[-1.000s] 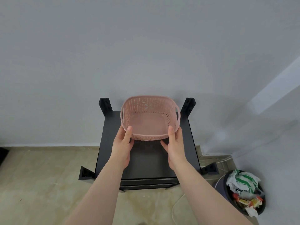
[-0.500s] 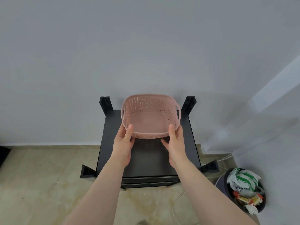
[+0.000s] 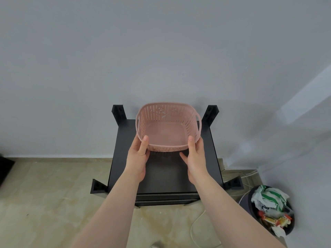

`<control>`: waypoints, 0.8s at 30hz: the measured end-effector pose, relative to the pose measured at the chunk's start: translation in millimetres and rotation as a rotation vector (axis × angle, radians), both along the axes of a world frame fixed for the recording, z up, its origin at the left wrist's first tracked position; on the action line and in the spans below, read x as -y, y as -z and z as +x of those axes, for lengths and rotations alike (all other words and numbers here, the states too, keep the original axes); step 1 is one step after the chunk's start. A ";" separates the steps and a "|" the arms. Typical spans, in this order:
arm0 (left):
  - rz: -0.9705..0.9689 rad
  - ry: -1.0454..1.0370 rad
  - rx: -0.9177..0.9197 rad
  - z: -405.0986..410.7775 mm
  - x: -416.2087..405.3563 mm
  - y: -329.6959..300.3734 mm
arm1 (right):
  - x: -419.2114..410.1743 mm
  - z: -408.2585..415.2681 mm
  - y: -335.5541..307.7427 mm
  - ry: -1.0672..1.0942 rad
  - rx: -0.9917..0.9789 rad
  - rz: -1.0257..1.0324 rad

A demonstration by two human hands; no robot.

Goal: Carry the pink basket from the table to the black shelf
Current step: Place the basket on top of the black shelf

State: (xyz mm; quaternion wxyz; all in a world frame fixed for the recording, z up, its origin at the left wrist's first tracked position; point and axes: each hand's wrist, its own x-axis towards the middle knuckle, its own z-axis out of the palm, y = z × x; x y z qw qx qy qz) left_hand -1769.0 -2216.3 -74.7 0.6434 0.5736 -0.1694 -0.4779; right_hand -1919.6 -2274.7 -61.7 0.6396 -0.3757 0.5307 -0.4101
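Note:
The empty pink basket, perforated plastic with side handles, is over the back half of the black shelf top, close to the wall. My left hand grips its near left corner, thumb over the rim. My right hand grips the near right corner the same way. Whether the basket's bottom touches the shelf top I cannot tell.
The black shelf stands against a grey wall, with four black corner posts sticking out. A dark waste bin full of wrappers stands on the floor at the right. A white cable runs along the beige floor beside the shelf.
Both hands have carried the basket slightly farther back over the shelf top, toward the wall. The grip is unchanged.

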 end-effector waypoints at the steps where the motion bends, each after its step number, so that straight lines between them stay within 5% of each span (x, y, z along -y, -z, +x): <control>1: 0.001 0.001 0.007 -0.2 0.1 0.4 | 0.2 -0.1 0.3 -0.001 -0.001 -0.001; 24: 0.075 0.033 0.140 0.5 -1.2 -6.8 | 0.3 -0.6 -9.2 -0.052 -0.034 0.000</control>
